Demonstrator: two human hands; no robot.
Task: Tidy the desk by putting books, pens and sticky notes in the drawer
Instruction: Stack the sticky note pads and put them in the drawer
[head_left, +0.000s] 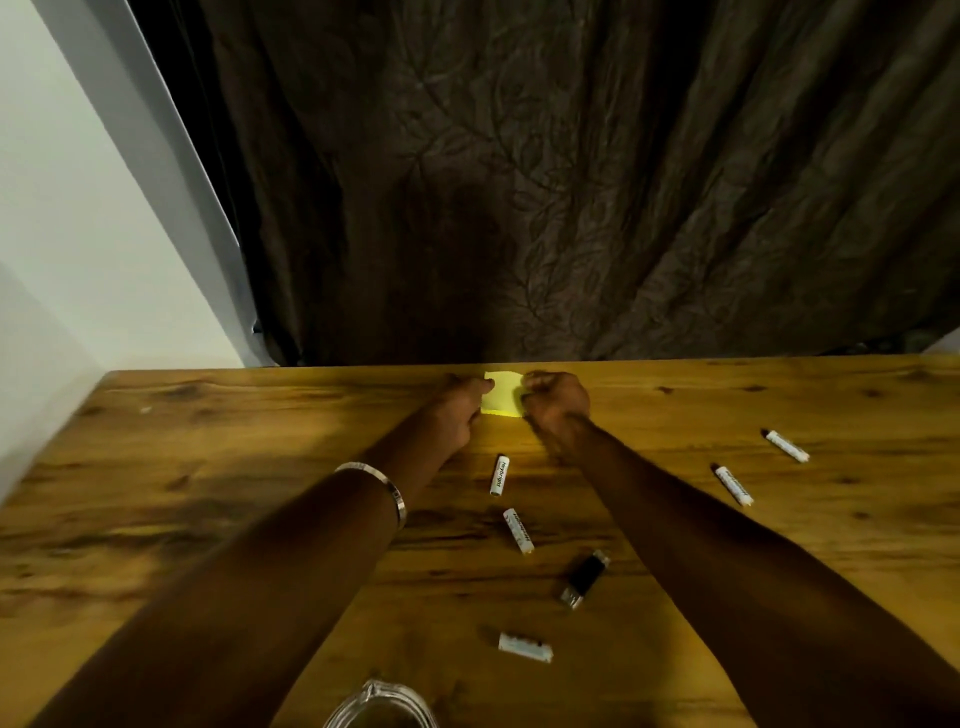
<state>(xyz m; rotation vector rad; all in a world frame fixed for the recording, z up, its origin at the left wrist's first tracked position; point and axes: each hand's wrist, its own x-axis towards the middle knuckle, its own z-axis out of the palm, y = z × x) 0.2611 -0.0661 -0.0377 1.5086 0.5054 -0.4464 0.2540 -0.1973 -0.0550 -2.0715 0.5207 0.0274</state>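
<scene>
A yellow sticky-note pad (502, 396) lies near the far edge of the wooden desk (208, 467). My left hand (457, 410) pinches its left side and my right hand (556, 402) grips its right side with curled fingers. Several white marker pens lie on the desk: one (499, 475) just below the pad, another (518, 530) nearer me, a third (525, 647) close to the front, and two more on the right, one (732, 485) nearer me and one (787, 446) farther back. No drawer or book is in view.
A black USB stick (584, 578) lies between my forearms. The rim of a clear glass container (379, 706) shows at the bottom edge. A dark brown curtain (571, 182) hangs behind the desk, and a white wall (78, 234) stands on the left.
</scene>
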